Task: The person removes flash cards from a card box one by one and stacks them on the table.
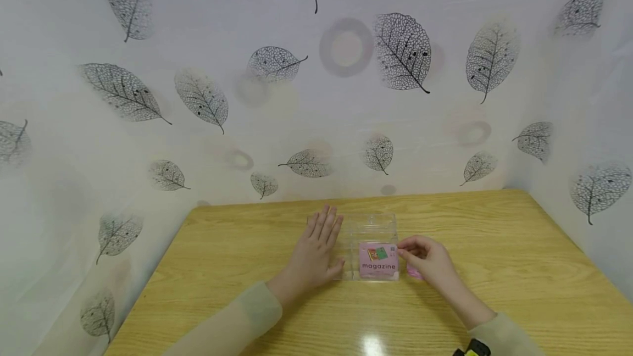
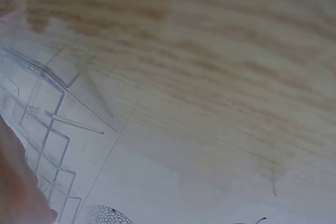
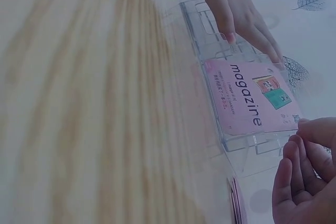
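Note:
A clear plastic tiered holder stands on the table. At its front right sits a pink card printed "magazine" with a picture of red and green booklets. My right hand pinches this card at its upper right corner between thumb and fingertips. Over the left part of the holder lies my left hand, its fingers straight and spread slightly. In the right wrist view, more pink cards show edge-on beside the holder, below my right hand. The left wrist view shows the holder's stepped clear side.
The wood-grain table runs back to a pale sheet with dark leaf prints, which also hangs on both sides. A black and yellow object is by my right sleeve at the bottom edge.

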`<action>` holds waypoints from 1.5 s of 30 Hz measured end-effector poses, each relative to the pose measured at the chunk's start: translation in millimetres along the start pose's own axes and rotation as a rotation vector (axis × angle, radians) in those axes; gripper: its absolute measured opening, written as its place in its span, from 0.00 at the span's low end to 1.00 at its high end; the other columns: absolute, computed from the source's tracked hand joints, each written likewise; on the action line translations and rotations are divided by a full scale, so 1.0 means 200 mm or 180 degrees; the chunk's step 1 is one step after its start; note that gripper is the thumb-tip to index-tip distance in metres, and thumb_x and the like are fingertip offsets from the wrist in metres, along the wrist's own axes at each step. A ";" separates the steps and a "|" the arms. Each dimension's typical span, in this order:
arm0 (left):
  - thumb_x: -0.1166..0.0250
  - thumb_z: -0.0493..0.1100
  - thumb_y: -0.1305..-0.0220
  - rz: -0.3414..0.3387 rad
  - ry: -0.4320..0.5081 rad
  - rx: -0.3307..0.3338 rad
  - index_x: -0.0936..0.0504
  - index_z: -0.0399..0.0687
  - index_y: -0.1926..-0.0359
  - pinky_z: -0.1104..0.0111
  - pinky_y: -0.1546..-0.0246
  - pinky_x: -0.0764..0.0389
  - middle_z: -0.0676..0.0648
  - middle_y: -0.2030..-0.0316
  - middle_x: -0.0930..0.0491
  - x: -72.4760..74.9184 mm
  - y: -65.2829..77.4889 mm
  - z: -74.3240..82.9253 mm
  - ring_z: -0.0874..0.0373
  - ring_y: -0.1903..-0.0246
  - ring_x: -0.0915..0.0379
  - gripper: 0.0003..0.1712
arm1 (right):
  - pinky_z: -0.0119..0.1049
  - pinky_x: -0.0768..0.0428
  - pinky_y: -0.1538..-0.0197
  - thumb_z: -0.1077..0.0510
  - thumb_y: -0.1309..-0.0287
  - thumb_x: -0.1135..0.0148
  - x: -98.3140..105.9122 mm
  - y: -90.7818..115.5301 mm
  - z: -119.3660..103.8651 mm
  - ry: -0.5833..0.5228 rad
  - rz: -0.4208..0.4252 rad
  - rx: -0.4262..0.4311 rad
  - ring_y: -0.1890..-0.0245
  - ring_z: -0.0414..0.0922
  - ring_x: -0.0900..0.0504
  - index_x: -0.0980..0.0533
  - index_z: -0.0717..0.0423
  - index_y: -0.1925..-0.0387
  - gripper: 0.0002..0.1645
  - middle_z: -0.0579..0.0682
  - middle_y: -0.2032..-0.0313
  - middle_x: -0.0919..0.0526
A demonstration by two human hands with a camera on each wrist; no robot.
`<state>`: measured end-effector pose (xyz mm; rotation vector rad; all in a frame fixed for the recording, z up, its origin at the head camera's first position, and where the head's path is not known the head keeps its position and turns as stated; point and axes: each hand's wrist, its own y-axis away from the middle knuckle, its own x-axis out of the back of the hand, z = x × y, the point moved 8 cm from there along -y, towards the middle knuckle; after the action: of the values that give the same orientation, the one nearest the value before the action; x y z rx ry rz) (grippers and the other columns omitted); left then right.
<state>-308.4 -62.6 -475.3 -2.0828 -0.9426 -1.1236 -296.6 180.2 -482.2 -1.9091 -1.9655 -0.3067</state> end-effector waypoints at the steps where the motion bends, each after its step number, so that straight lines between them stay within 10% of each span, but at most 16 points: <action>1: 0.56 0.73 0.24 -0.0009 0.0008 0.0001 0.58 0.39 0.14 0.53 0.13 0.54 0.35 0.14 0.63 0.00 0.00 0.00 0.40 0.14 0.65 0.56 | 0.26 0.17 0.64 0.66 0.35 0.30 0.00 0.00 0.00 0.0003 -0.0010 -0.0014 0.69 0.34 0.19 0.14 0.64 0.57 0.07 0.56 0.63 0.11; 45: 0.56 0.74 0.25 0.0128 -0.0052 0.0006 0.56 0.39 0.14 0.53 0.14 0.52 0.35 0.14 0.60 0.01 0.01 0.00 0.40 0.14 0.63 0.56 | 0.26 0.18 0.64 0.64 0.34 0.30 -0.04 -0.03 -0.02 0.0152 -0.0047 -0.0090 0.69 0.35 0.20 0.15 0.65 0.57 0.07 0.54 0.65 0.12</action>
<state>-306.7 -63.2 -474.1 -2.1030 -0.9049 -1.0863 -301.6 170.8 -482.2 -1.8879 -1.9549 -0.3825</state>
